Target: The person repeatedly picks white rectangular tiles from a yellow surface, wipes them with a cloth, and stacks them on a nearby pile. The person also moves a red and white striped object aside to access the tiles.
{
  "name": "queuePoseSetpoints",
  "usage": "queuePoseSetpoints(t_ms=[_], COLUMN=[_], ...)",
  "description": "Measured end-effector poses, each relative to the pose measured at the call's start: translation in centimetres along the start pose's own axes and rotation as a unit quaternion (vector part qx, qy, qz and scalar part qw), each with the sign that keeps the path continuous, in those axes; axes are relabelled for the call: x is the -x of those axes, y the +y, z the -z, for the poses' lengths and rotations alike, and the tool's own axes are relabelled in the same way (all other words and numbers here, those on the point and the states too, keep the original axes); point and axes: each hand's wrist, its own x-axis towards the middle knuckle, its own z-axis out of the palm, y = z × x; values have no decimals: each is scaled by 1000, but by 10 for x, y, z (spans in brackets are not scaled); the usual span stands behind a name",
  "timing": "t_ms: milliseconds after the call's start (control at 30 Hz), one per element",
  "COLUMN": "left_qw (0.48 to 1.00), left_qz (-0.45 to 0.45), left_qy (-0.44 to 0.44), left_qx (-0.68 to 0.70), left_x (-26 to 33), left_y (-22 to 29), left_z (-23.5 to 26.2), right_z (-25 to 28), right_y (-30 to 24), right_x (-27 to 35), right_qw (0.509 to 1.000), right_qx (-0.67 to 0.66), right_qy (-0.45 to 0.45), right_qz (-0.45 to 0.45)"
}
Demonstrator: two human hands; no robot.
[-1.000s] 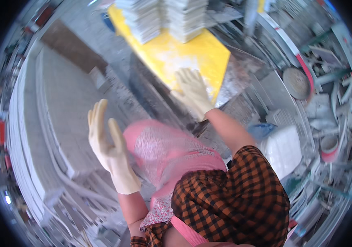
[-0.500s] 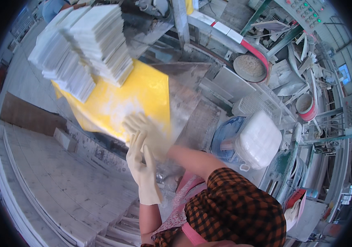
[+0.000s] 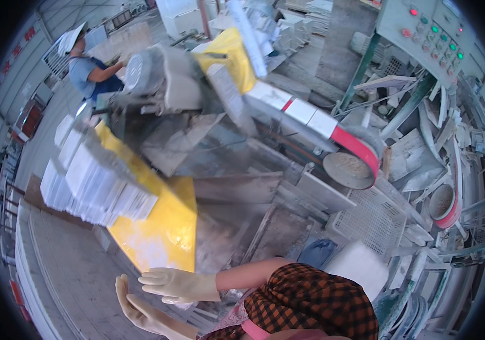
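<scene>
Both gloved hands have drawn back from the yellow table since half a second ago, and the view has swung up, so the stacks of white tiles (image 3: 92, 184) now sit well to the left and the saw machine fills the middle. Right hand (image 3: 177, 285) lies flat, fingers stretched and together, holding nothing, just beside the near edge of the yellow table (image 3: 166, 232). Left hand (image 3: 140, 310) is below it, also spread open and empty, palm turned inward, close to the right one but not clearly touching.

Tile stacks lean across the far part of the yellow surface, tilted rather than square (their edges look uneven). My judgement: a nudge to the table could make them slide, since they seem stacked loosely. Dust on the surface could also make a gloved grip slip. A red-rimmed round wheel (image 3: 351, 164) on the machine arm stands to the right, well apart from both hands; reaching across toward it would be the riskier path. Another person in a blue shirt (image 3: 89, 73) works at the far left.
</scene>
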Motion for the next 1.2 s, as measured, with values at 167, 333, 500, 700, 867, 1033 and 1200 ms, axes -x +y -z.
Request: queuePoseSetpoints(t_ms=[167, 333, 500, 700, 867, 1033, 1200], left_qw=[993, 956, 909, 910, 916, 918, 913], left_qz=[7, -123, -247, -251, -247, -241, -247], left_qy=[-116, -252, -269, -256, -252, -248, -250], left_qx=[15, -81, -200, -206, -193, -193, -207], left_x=[5, 25, 30, 38, 39, 40, 40], left_y=[-28, -105, -158, -179, -177, -177, -178], left_z=[-79, -142, -176, -183, -182, -183, -184], right_z=[161, 277, 301, 291, 314, 353, 418], right_y=[27, 51, 34, -5, -18, 7, 42], right_x=[60, 207, 358, 447, 463, 459, 441], right_qw=[992, 888, 672, 564, 558, 583, 631], right_qx=[68, 287, 357, 363, 394, 415, 413], right_qy=[101, 217, 404, 473, 428, 462, 439], right_qz=[-45, -288, -507, -572, -592, -524, -489])
